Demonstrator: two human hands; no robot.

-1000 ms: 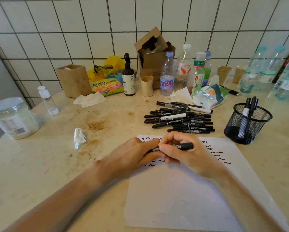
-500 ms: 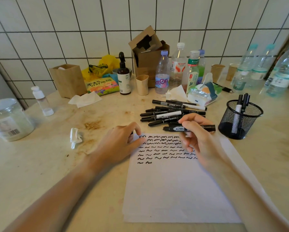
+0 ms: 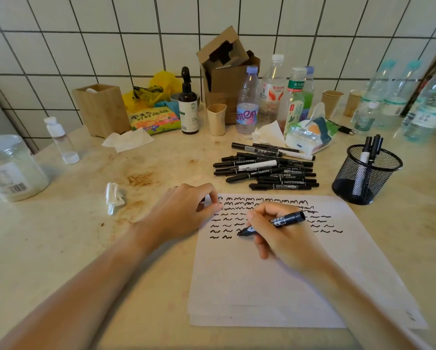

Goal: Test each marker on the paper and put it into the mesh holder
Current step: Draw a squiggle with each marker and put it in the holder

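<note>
Gripped marker [image 3: 272, 224] in right hand [image 3: 285, 238], tip down-left at paper [image 3: 262, 274] by last squiggle, long axis running up-right twd mesh holder [image 3: 367, 173], off to right, nearer right hand; left hand [image 3: 181, 213] pinched sth small, prob cap, at paper's top-left corner

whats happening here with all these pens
A person is testing markers. The right hand grips an uncapped black marker with its tip at the paper, beside rows of squiggles. The left hand rests at the paper's top left corner, pinching something small. A pile of markers waits behind; a few stand in the mesh holder.
</note>
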